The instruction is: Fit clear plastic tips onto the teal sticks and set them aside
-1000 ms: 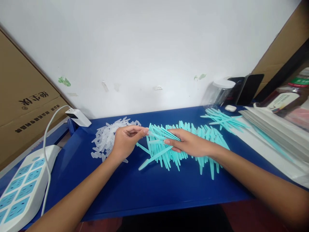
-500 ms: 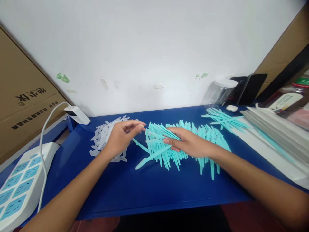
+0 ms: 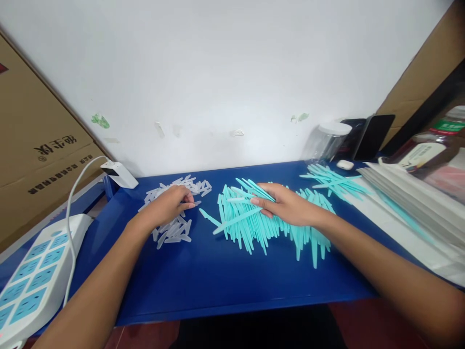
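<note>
While your right hand [image 3: 286,206] grasps fanned teal sticks [image 3: 254,188] over a teal heap [image 3: 258,230] midway along the table [image 3: 218,286], your left hand [image 3: 170,201], its pinch unclear, curls at many clear pieces [image 3: 175,231] seemingly left unhandled toward the far-left corner.

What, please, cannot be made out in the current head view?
In the head view:
Some translucent pieces: hidden behind the left hand.
Held turquoise sticks, gripped part: covered by the right hand.
Part of the power strip: cut off by the left edge.
Bottle label: print too small and blurred.
</note>
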Motion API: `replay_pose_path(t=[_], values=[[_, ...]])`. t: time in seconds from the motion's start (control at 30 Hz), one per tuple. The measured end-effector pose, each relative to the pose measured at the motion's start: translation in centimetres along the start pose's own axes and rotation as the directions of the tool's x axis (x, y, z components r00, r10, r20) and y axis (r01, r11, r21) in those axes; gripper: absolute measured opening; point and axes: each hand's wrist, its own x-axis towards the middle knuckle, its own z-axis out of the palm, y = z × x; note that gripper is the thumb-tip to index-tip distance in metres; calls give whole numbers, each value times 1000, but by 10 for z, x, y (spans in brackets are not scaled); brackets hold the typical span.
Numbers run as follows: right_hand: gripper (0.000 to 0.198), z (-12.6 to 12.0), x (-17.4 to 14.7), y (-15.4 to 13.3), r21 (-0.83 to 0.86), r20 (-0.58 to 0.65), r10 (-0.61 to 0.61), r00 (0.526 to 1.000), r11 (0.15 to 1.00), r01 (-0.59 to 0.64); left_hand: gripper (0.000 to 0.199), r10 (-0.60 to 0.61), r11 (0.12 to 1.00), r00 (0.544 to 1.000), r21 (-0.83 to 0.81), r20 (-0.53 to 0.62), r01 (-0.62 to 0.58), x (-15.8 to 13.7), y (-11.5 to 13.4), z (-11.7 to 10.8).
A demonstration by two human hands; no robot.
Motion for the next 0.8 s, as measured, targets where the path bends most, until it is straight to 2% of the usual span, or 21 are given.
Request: replay_pose_path(t=[0.17, 0.33, 0.47, 0.57, 0.67, 0.8], values=[[36, -3, 0, 1, 13, -12, -4, 1000, 1000, 4, 28, 18, 995, 997, -96, -72, -25, 1, 26, 9], [38, -2, -2, -2, 25, 2, -1, 1000, 1000, 1, 27, -15, 924, 981, -377, -192, -60, 0, 53, 13], [39, 2, -1, -4, 38, 29, -1, 1000, 999, 0, 28, -16, 795, 993, -604, -118, -58, 2, 55, 22], [38, 3, -1, -6, 30, 33, 5, 999, 1000, -6, 27, -23, 710, 999, -704, -47, -17, 3, 53, 28], [38, 2, -1, -6, 29, 31, 17, 999, 999, -18, 27, -39, 678, 999, -735, -30, 5, 3, 54, 31], [37, 2, -1, -5, 45, 53, 0, 999, 999, -2, 26, -78, 661, 995, -750, -68, 0, 3, 57, 30]])
